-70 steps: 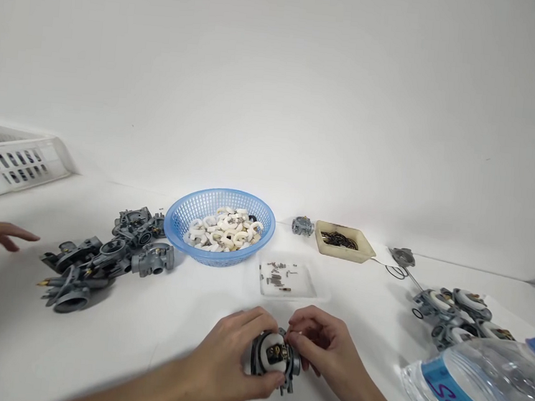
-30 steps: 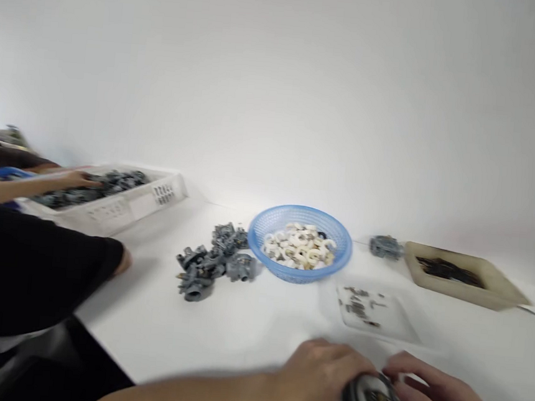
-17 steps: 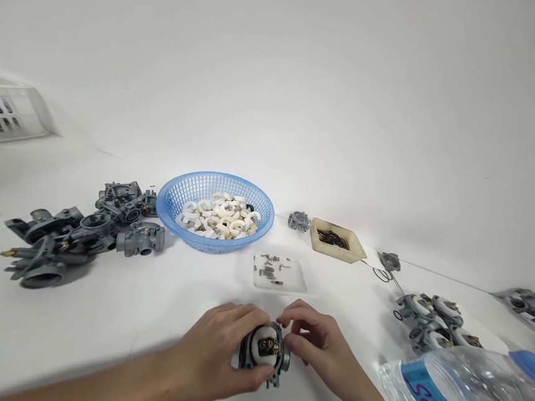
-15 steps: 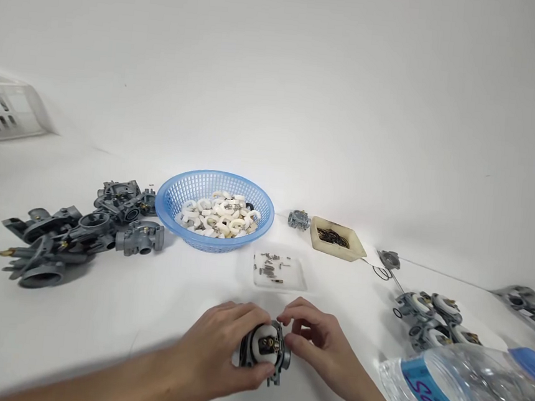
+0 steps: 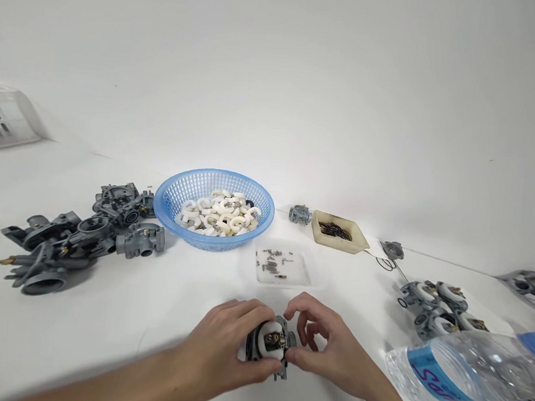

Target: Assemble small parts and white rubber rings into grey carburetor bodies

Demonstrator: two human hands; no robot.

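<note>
A grey metal carburetor (image 5: pixel 274 340) with a white float and brass parts faces up on the white table. My left hand (image 5: pixel 231 347) is wrapped round its left side, fingers over the far edge and thumb along the near edge. On the other side, my right hand (image 5: pixel 325 343) has its thumb tip at the carburetor's right edge. The index finger of that hand arches apart from the thumb, with the other fingers curled loosely. Just beyond the hands lies a shallow clear tray (image 5: pixel 296 271) with small screws, springs and a brass piece.
A blue basket (image 5: pixel 165 216) holds white floats. Several carburetors (image 5: pixel 91 232) are heaped at left. A cream tray (image 5: pixel 360 240) contains black rings; a lone carburetor (image 5: pixel 300 214) stands beside it. At right, a plastic bottle (image 5: pixel 482 366) lies near float-fitted carburetors (image 5: pixel 436 302).
My left hand and the carburetor have shifted slightly right. My right hand's index finger has lifted off the carburetor's far edge and its fingers have spread wider.
</note>
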